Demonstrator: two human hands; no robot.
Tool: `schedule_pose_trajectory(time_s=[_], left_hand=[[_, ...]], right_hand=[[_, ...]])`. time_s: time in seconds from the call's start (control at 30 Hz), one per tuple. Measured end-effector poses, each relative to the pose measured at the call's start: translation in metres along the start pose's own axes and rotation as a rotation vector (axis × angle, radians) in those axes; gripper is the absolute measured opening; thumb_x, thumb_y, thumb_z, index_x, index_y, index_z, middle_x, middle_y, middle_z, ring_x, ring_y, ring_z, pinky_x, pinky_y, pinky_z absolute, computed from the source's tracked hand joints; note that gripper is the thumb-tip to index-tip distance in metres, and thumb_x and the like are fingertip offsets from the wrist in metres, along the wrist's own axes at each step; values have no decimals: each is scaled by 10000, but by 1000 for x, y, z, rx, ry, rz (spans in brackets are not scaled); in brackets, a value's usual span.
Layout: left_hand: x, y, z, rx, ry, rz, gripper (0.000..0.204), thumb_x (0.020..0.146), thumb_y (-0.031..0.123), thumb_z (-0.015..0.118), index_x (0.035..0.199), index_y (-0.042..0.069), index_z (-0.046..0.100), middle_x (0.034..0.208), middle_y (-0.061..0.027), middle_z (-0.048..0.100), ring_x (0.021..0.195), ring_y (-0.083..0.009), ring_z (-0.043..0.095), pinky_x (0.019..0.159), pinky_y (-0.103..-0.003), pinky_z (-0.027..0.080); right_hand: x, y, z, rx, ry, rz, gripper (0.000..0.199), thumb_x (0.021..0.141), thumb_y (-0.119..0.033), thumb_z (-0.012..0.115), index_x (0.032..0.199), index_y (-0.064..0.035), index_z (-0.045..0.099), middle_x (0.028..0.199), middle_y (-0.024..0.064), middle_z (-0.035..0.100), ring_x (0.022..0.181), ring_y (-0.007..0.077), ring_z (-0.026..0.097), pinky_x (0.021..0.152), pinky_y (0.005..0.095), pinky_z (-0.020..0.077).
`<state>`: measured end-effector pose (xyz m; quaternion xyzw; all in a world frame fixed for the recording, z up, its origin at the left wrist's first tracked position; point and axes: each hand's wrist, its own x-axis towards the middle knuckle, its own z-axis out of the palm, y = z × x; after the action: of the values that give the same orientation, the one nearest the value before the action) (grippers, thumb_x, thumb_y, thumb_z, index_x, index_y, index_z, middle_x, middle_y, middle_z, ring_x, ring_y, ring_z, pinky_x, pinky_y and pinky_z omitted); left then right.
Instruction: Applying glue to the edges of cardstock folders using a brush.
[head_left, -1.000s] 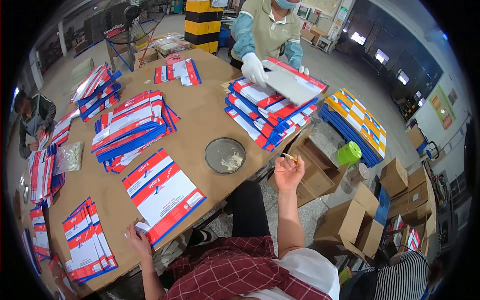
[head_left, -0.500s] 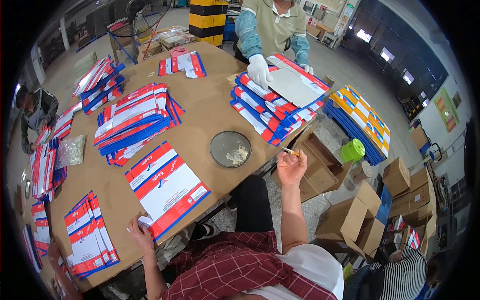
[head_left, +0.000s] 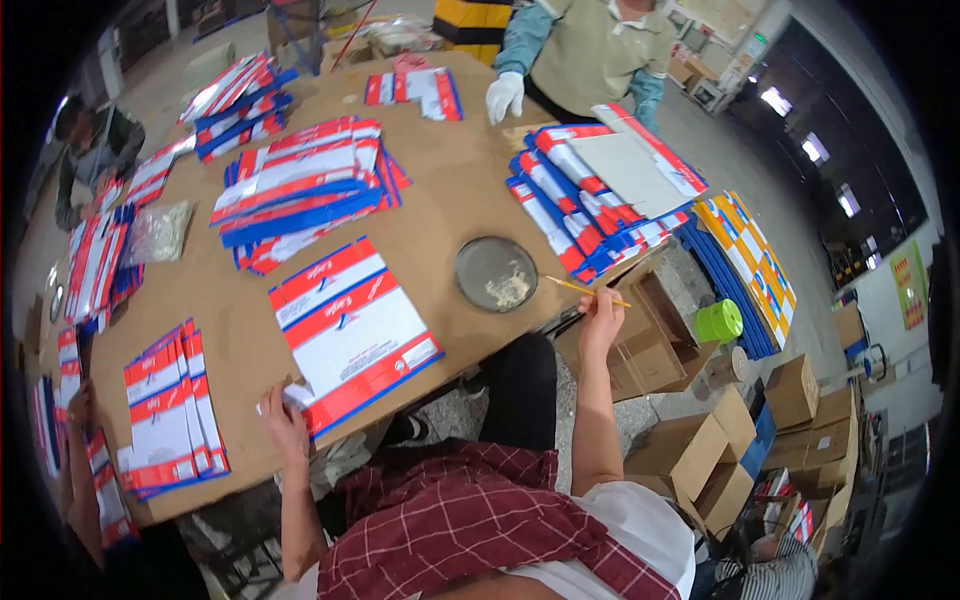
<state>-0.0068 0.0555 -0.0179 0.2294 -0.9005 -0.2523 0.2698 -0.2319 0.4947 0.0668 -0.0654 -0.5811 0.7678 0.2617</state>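
A flat red, white and blue printed cardboard sleeve (head_left: pixel 365 330) lies in front of me on the table. At its near left corner my left hand (head_left: pixel 287 420) pinches a small white flap (head_left: pixel 297 396), bent up from the sheet. My right hand (head_left: pixel 602 322) is closed round a thin yellow stick (head_left: pixel 575 287), like a slim brush, beyond the table's edge. Its tip points left, just short of a round dark dish (head_left: pixel 467 283). Pale, crumbly-looking paste (head_left: pixel 510 290) lies in the dish's right part.
Stacks of printed sleeves stand at the table's left (head_left: pixel 300 200), far left (head_left: pixel 240 105) and right (head_left: pixel 600 190). A co-worker's white-gloved hand (head_left: pixel 506 97) is beside the right stack. Open cartons (head_left: pixel 640 345) and a green spool (head_left: pixel 718 321) stand right of the table.
The stick has swung out leftward in my right hand, its tip now close to the dish. The co-worker's gloved hand has left the right stack. My left hand stays at the sleeve's corner.
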Motion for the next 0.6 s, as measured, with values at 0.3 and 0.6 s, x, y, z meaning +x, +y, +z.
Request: schedule_pose_trajectory(time_s=[0.3, 0.6], left_hand=[[1, 6, -4, -51, -28, -59, 405, 742, -51, 479, 1143, -6, 512, 1147, -218, 485, 1101, -363, 448, 950, -405, 353], [-1, -2, 2, -28, 25, -38, 389, 773, -42, 460, 1152, 26, 514, 1150, -202, 489, 1083, -357, 467, 922, -381, 376]], right_hand=[[-16, 41, 45, -850, -283, -322, 346, 843, -326, 570, 711, -6, 571, 531, 172, 529, 485, 274, 564, 479, 364, 436], [-6, 33, 66, -1049, -240, -384, 462, 858, -399, 516, 694, 30, 560, 614, 256, 549, 622, 417, 568, 541, 491, 424]])
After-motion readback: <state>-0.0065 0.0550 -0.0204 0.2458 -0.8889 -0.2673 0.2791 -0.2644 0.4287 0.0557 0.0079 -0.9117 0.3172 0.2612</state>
